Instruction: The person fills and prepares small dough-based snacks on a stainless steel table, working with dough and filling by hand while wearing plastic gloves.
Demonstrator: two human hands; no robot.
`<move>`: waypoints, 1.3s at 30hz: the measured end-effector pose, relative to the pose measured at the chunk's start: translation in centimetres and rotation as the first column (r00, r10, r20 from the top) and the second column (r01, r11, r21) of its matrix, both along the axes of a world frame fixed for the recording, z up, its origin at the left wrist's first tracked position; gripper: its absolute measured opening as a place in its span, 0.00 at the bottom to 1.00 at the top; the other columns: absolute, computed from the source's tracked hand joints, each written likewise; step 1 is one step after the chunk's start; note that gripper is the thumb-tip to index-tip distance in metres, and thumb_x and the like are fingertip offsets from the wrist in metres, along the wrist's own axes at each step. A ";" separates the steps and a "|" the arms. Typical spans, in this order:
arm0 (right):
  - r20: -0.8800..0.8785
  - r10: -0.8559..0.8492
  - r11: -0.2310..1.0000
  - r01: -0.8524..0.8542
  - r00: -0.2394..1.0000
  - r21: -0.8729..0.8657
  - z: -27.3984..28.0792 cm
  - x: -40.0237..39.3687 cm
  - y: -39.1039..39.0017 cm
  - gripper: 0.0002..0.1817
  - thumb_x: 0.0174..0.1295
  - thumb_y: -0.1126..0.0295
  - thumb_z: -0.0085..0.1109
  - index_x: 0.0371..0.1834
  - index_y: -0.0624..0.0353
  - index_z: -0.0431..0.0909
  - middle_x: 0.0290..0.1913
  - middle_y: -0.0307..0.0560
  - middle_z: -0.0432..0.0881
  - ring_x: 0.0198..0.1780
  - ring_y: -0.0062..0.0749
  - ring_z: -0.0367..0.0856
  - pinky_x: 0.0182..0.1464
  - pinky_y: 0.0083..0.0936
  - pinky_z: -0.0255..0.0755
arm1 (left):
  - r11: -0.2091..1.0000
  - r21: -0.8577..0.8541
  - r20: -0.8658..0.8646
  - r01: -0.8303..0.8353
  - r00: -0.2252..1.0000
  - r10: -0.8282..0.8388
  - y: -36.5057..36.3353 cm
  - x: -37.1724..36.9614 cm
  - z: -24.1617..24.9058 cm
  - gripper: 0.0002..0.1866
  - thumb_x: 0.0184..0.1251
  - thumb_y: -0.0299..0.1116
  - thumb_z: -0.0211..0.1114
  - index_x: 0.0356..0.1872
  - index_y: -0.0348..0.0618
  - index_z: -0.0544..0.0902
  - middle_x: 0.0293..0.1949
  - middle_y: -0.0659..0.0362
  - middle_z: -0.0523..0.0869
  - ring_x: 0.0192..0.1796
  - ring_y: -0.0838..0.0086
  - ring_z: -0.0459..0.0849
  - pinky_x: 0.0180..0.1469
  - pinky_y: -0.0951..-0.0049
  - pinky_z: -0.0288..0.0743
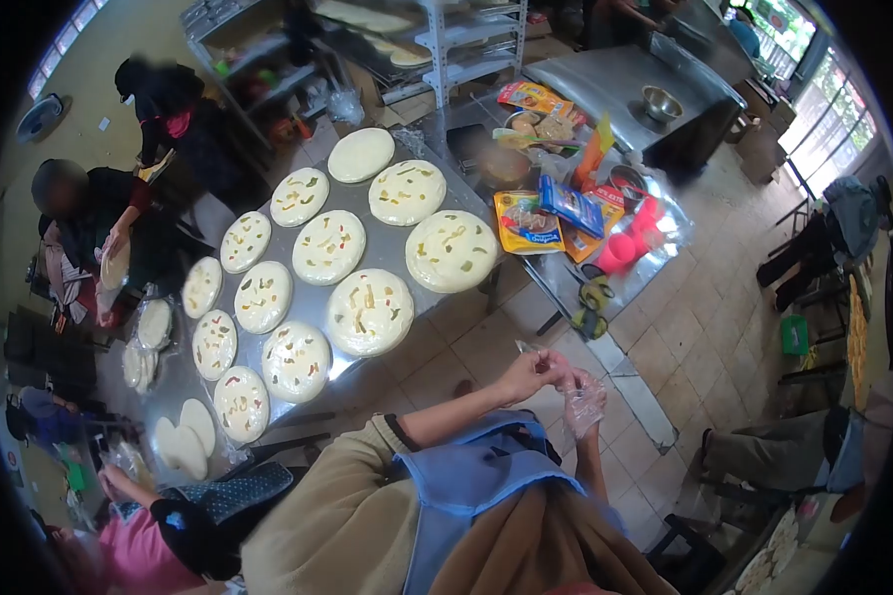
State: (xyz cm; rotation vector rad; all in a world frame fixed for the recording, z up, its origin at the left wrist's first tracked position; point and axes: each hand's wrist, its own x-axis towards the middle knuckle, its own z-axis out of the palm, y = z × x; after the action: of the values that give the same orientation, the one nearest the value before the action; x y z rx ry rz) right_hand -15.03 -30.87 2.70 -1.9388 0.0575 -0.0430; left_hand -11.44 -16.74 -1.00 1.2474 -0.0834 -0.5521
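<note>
My left hand point(534, 376) is bare and closed, its fingertips pinching thin clear plastic that looks like a disposable glove point(526, 347). Right against it, my right hand point(584, 405) wears a clear, wrinkled plastic glove. Its fingers are bent in toward the left fingertips; what lies between them is too small to make out. Both hands are held in the air in front of my blue apron point(486, 461), above the tiled floor. To their upper left, a metal table point(367, 238) bears several round, pale dough discs point(370, 311), most topped with colored strips.
A second table holds a yellow pouch point(528, 222), a blue packet point(571, 205), pink cups point(620, 251) and hanging tape rolls point(591, 305). Plain discs point(181, 448) lie at the near left table end. Co-workers stand along the left side. A metal bowl point(662, 103) sits on the far counter.
</note>
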 end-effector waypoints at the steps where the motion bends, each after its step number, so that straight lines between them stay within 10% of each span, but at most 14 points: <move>1: -0.007 0.008 1.000 -0.008 1.000 0.000 -0.3 0.9 0.0 0.10 0.62 0.69 0.54 0.38 0.66 0.79 0.26 0.45 0.80 0.28 0.25 0.79 0.31 0.24 0.74 | 1.000 -0.009 0.045 -0.025 0.999 0.026 0.1 0.6 -0.5 0.12 0.63 0.28 0.62 0.46 0.37 0.74 0.37 0.62 0.80 0.38 0.82 0.79 0.43 0.81 0.74; 10: -0.153 0.375 0.921 -0.387 0.914 -0.054 -1.5 9.4 -0.9 0.09 0.62 0.69 0.53 0.34 0.65 0.79 0.24 0.42 0.80 0.25 0.22 0.77 0.30 0.22 0.71 | 0.760 0.547 0.292 -0.351 0.931 0.220 1.0 4.2 -0.4 0.10 0.61 0.33 0.59 0.38 0.36 0.80 0.29 0.56 0.82 0.33 0.78 0.80 0.38 0.74 0.75; 20: -0.312 0.729 0.607 -0.786 0.609 -0.116 -3.9 17.9 -3.1 0.14 0.60 0.62 0.55 0.35 0.64 0.79 0.25 0.47 0.80 0.26 0.29 0.78 0.30 0.26 0.71 | 0.633 0.415 0.181 -0.654 0.741 0.647 -3.1 5.7 -1.4 0.10 0.63 0.34 0.60 0.33 0.35 0.77 0.26 0.57 0.82 0.29 0.78 0.80 0.36 0.76 0.75; 28: -0.090 0.829 0.516 -0.818 0.552 -0.255 -0.4 19.6 -2.6 0.12 0.58 0.64 0.56 0.33 0.62 0.81 0.28 0.53 0.81 0.29 0.41 0.80 0.34 0.32 0.71 | 0.364 0.655 0.409 -0.662 0.716 0.566 -4.5 5.8 -0.4 0.11 0.58 0.32 0.64 0.33 0.35 0.75 0.24 0.58 0.80 0.29 0.80 0.80 0.32 0.74 0.74; 31: -0.069 0.873 0.455 -0.857 0.483 -0.240 -1.6 19.6 -2.0 0.12 0.57 0.63 0.56 0.33 0.62 0.81 0.28 0.52 0.81 0.30 0.41 0.80 0.34 0.32 0.71 | 0.436 0.594 0.244 -0.676 0.668 0.704 -4.3 5.7 -2.9 0.08 0.56 0.29 0.62 0.33 0.38 0.74 0.26 0.55 0.82 0.31 0.72 0.83 0.33 0.71 0.76; 34: -0.168 0.887 0.382 -0.889 0.429 -0.252 -1.0 19.8 -2.4 0.13 0.57 0.61 0.57 0.33 0.62 0.81 0.27 0.53 0.82 0.30 0.39 0.81 0.35 0.31 0.72 | 0.468 0.089 -0.176 -0.879 0.449 0.876 -4.0 5.8 -5.8 0.06 0.56 0.26 0.61 0.32 0.39 0.73 0.25 0.59 0.80 0.30 0.77 0.81 0.32 0.76 0.75; 39: -0.310 0.862 0.330 -0.908 0.401 -0.257 -3.7 21.0 -3.0 0.13 0.55 0.61 0.58 0.37 0.57 0.81 0.31 0.50 0.82 0.34 0.36 0.81 0.37 0.31 0.73 | 0.441 0.301 0.102 -0.845 0.489 0.866 -5.4 5.7 -6.7 0.07 0.55 0.26 0.63 0.27 0.40 0.72 0.23 0.61 0.79 0.26 0.79 0.79 0.29 0.77 0.74</move>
State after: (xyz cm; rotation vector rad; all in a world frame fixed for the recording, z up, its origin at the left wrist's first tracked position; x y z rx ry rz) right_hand 5.98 -33.84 -1.04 -2.1073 -1.0565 0.8898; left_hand -5.73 -22.17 -7.65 1.3870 0.7229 0.3333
